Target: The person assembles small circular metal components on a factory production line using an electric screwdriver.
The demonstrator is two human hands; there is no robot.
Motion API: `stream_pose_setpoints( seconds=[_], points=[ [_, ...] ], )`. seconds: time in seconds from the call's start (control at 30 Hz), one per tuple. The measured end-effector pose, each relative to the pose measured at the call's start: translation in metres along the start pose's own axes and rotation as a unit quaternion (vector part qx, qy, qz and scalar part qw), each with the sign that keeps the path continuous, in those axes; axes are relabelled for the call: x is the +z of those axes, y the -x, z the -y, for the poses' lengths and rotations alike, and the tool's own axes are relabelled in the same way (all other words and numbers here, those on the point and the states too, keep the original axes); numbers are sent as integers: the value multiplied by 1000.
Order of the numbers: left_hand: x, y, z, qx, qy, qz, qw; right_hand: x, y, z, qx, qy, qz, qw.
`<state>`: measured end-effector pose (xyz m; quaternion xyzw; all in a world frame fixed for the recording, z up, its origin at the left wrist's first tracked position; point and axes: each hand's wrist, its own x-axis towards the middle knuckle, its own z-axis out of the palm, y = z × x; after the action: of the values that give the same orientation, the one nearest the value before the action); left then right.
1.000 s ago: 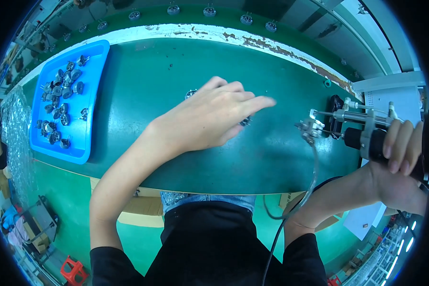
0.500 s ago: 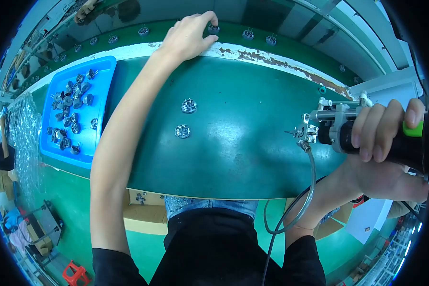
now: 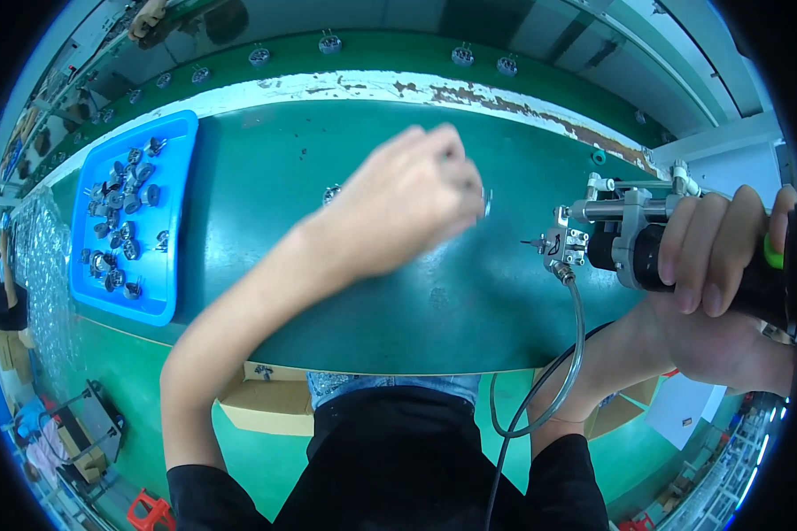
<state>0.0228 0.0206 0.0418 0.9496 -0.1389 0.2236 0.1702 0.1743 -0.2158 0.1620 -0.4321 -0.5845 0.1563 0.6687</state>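
My left hand (image 3: 425, 195), smeared by motion, is over the middle of the green bench. Its fingers are closed on a small round metal part (image 3: 487, 203), of which only an edge shows. Another round part (image 3: 331, 193) lies on the bench, partly behind my left forearm. At the right, my right hand (image 3: 713, 252) wraps round the black body of a power screwdriver (image 3: 651, 252). A metal head with air fittings (image 3: 562, 243) sits on its front, with a thin tip pointing left toward my left hand.
A blue tray (image 3: 179, 212) of loose round parts stands at the left. Beyond the chipped white ledge (image 3: 363, 86), a green belt carries spaced-out parts (image 3: 462, 55). A clear hose (image 3: 583, 327) loops from the tool past the bench's front edge. Below is an open cardboard box (image 3: 266, 410).
My left hand has come back from the belt toward me and to the right, bringing a round part picked off it. The right hand and screwdriver have hardly moved.
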Motion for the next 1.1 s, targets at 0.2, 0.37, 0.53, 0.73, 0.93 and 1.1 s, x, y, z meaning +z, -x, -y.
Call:
stream_pose_setpoints(
  seconds=[0.2,0.37,0.53,0.73,0.93,1.1],
  points=[
    [21,22,-18,19,30,12,999,16,-6,-21,30,14,8,999],
    [26,24,-18,16,49,-5,999,32,-10,-32,50,21,18,998],
    [27,25,-19,4,59,-11,998,27,-12,-32,60,21,36,997],
    [27,24,-19,2,58,-8,998,24,-7,-33,66,22,54,996],
    [27,24,-20,2,59,-11,998,34,-9,-35,70,18,48,996],
    [28,24,-20,4,63,-17,998,28,-8,-35,72,13,36,997]
  ],
)
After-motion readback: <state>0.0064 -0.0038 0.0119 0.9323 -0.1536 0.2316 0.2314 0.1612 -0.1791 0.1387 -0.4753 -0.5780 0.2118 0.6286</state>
